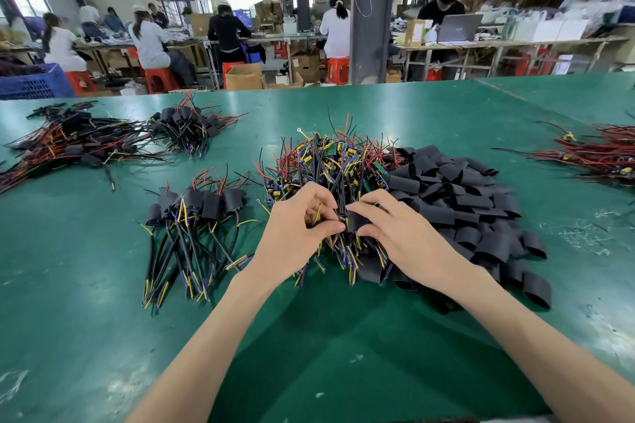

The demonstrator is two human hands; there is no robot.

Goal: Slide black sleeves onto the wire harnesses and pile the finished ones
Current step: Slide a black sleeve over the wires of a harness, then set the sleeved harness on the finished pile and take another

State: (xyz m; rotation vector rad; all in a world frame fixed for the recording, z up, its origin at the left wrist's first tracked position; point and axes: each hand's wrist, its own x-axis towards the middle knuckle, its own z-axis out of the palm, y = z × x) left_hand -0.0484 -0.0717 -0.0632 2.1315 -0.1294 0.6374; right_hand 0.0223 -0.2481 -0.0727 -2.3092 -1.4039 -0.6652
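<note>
sleeve (357, 220) is pinched in my right hand (402, 233), its end right up against the harness (318, 213) that my left hand (299, 230) pinches. both sit over the bare heap (330, 161) on the table (309, 336). looks like the threading step. next it probably needs a straight push on, then a drop onto the done pile (202, 206) to the left.

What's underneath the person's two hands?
A heap of bare wire harnesses, with loose black sleeves beside it. The left hand pinches a wire and the right hand a sleeve. The green table below the heap is covered.
</note>
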